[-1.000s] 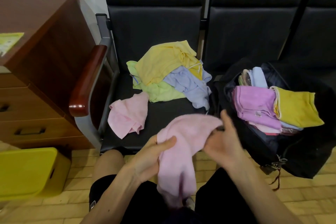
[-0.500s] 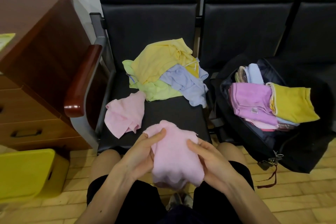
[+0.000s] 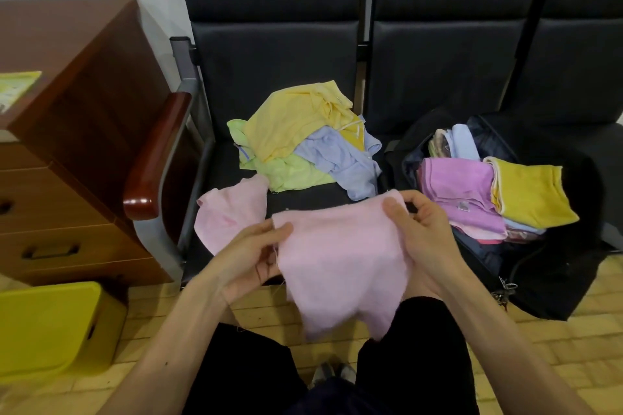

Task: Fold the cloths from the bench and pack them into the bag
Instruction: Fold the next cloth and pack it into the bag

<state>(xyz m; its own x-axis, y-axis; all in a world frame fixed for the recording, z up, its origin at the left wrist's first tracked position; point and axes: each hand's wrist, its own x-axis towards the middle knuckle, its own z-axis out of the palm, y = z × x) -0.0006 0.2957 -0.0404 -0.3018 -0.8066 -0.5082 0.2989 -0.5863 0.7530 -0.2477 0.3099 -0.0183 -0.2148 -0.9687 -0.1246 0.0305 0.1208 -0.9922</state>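
Pink cloth (image 3: 340, 259), soft, fuzzy, lower centre: left hand (image 3: 249, 259) and right hand (image 3: 424, 239) pinch its upper corners, fingers curled.

You have even, diffuse indoor light; no lamp is in view. Shadows are soft and weak. Note one small glare spot on the glossy armrest (image 3: 140, 201) at near left. The black seat backs (image 3: 276, 44) and the bag (image 3: 556, 280) at right lose detail in the dark tones. The pink cloth (image 3: 340, 263) is evenly exposed, without clipping. Wide-angle distortion leans the cabinet (image 3: 84, 94) at left and bends lines at the edges. Focus is slightly soft throughout.
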